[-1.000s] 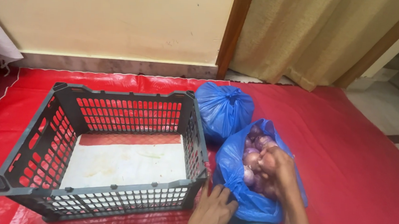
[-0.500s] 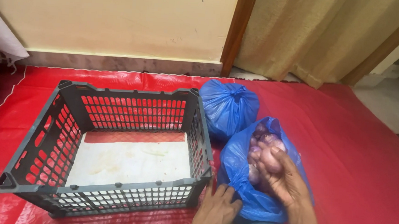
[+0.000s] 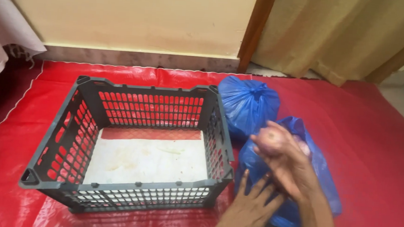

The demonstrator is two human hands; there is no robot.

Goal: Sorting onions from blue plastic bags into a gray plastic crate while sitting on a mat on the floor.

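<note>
The light around me is soft and even, bright enough to show every colour, with no hard shadows. Pale glare streaks the glossy red floor sheet (image 3: 377, 152) to my right. My right hand (image 3: 285, 163) and the onion (image 3: 271, 137) it holds are smeared with motion blur; the grey crate (image 3: 127, 190) looks sharp.

Two blue plastic bags sit right of the crate: a knotted blue bag (image 3: 249, 107) behind, an open blue bag (image 3: 321, 181) nearer, apparently touching.
</note>
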